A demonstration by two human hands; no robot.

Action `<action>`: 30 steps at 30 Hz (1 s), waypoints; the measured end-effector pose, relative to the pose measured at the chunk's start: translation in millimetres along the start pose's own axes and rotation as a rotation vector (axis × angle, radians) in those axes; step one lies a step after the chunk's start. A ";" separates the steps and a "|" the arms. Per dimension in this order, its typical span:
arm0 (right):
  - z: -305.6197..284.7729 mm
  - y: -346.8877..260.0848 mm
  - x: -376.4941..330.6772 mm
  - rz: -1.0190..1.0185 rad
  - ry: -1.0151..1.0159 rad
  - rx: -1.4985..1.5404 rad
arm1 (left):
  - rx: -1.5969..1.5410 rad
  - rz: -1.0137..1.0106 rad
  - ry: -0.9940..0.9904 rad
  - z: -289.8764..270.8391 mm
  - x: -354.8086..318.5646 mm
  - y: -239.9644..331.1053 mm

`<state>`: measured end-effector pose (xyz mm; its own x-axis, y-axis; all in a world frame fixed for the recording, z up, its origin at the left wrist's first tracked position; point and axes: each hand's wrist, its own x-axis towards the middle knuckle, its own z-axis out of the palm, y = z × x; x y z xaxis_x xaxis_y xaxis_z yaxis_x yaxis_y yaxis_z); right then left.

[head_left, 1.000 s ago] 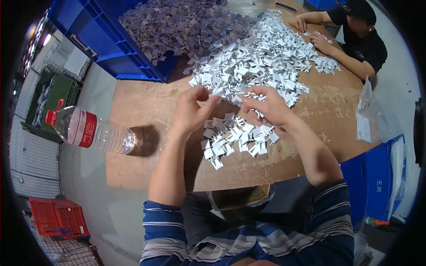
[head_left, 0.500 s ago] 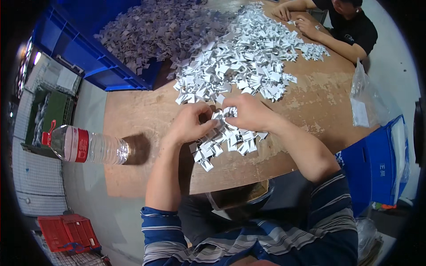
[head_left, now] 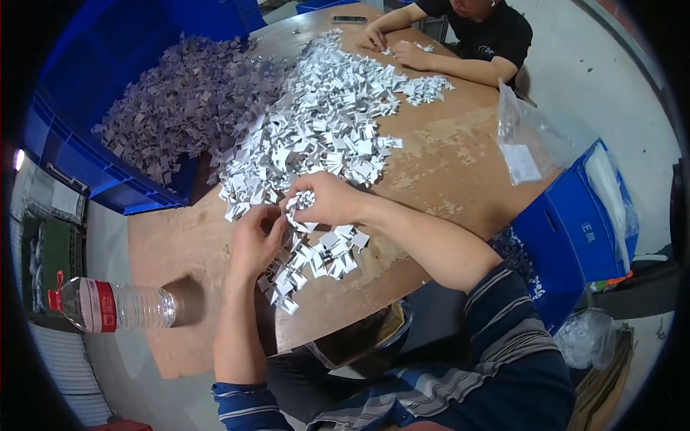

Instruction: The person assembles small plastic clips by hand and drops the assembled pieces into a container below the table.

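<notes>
A heap of small white flat pieces (head_left: 316, 122), seemingly plastic, spreads over the wooden table (head_left: 424, 172). A smaller scatter of the same pieces (head_left: 327, 255) lies nearer to me. Over the gap between them my hands meet. My right hand (head_left: 327, 199) is closed round several white pieces (head_left: 300, 201), their ends showing at its thumb and fingers. Beside it my left hand (head_left: 253, 243) is curled, thumb and fingertips close to the right hand's fingers. Whatever the left fingertips hold is too small to make out.
A blue crate (head_left: 108, 169) on its side spills more pieces at far left. A large water bottle (head_left: 118, 307) stands left. Across the table, a co-worker's hands (head_left: 392, 47) handle pieces. A clear bag (head_left: 528, 136) and blue bin (head_left: 568, 237) are at right.
The view has swung, so table and heap appear farther left and lower. My hands stay together by the small scatter, and the right hand still has white pieces in its grasp.
</notes>
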<state>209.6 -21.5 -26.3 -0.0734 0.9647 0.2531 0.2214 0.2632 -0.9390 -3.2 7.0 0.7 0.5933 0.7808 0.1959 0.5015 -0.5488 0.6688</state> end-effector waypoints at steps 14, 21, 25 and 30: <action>0.3 -37.8 -6.0 0.304 0.097 0.241 | -0.382 -0.076 0.062 11.3 -4.0 5.8; -14.8 -49.2 -4.5 0.363 0.119 0.502 | -0.286 -0.079 0.089 8.2 -0.3 7.7; -29.2 -43.5 2.6 0.320 0.187 0.717 | -0.053 0.225 0.138 13.4 0.4 13.7; -30.3 -38.7 3.7 0.318 0.214 0.810 | 0.126 0.504 0.027 10.4 4.9 11.8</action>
<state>230.2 -27.8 18.1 0.0757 0.9935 -0.0852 -0.5597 -0.0284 -0.8282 12.2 1.3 2.0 0.7653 0.4168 0.4904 0.2309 -0.8891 0.3953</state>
